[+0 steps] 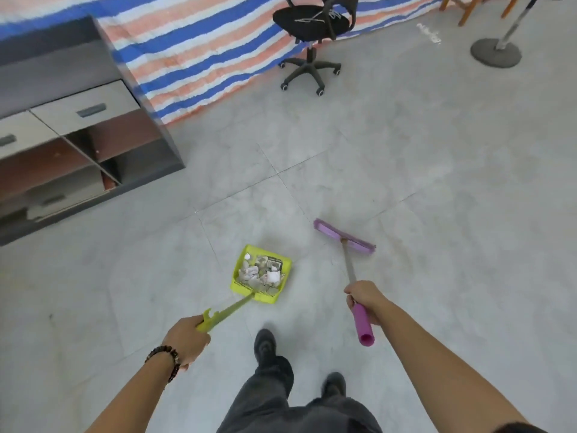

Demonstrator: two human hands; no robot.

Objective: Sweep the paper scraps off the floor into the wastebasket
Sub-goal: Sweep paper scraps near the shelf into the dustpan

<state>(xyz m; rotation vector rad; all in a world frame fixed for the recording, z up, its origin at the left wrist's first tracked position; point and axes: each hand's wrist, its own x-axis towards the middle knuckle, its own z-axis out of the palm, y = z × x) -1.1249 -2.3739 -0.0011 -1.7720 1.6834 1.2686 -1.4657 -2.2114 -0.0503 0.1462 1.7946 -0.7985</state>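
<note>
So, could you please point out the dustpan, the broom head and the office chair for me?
dustpan (pixel 242 285): head view, on its yellow-green left wall.
broom head (pixel 331 233): head view, on the purple bar left of the handle joint.
office chair (pixel 307 18): head view, on the black seat cushion.

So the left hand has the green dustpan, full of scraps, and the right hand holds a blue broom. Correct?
Not quite: the broom is purple, with a pink grip, as the head view shows. The rest stands: left hand holds the green dustpan with scraps; right hand holds the broom.
</note>
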